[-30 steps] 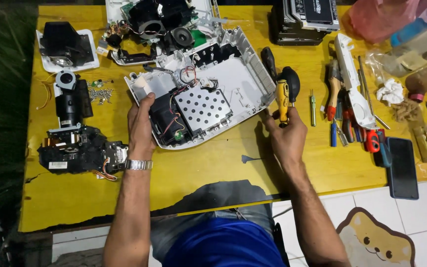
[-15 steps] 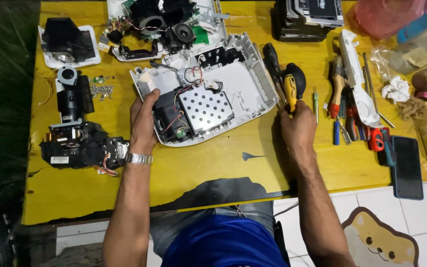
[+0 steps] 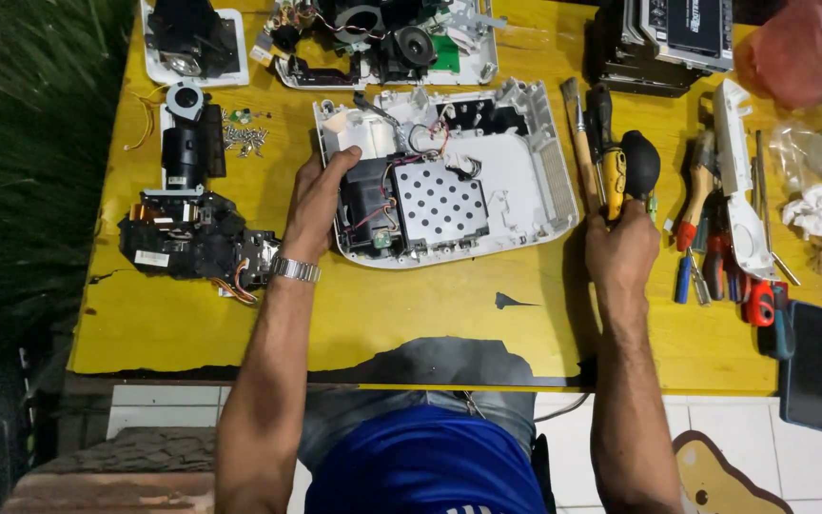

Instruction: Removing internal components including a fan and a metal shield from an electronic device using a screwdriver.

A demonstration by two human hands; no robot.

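Clearly, from the head view, the work is well into teardown: the white casing (image 3: 449, 176) lies open at mid-table, its perforated metal plate (image 3: 438, 202) and black fan block (image 3: 365, 195) still seated inside — wires still attached. The left hand (image 3: 314, 205) rests on the casing's nine o'clock edge, fingers spread loosely, gripping nothing. The right hand (image 3: 620, 249) sits at the casing's three o'clock, fingers curled around the yellow screwdriver (image 3: 612, 181), beside a brush (image 3: 578, 133). Removed parts already lie apart: a black lens unit (image 3: 194, 238) at nine o'clock, loose screws (image 3: 244, 138) at ten, another opened shell (image 3: 382, 38) at twelve — so the plate and fan seem left.
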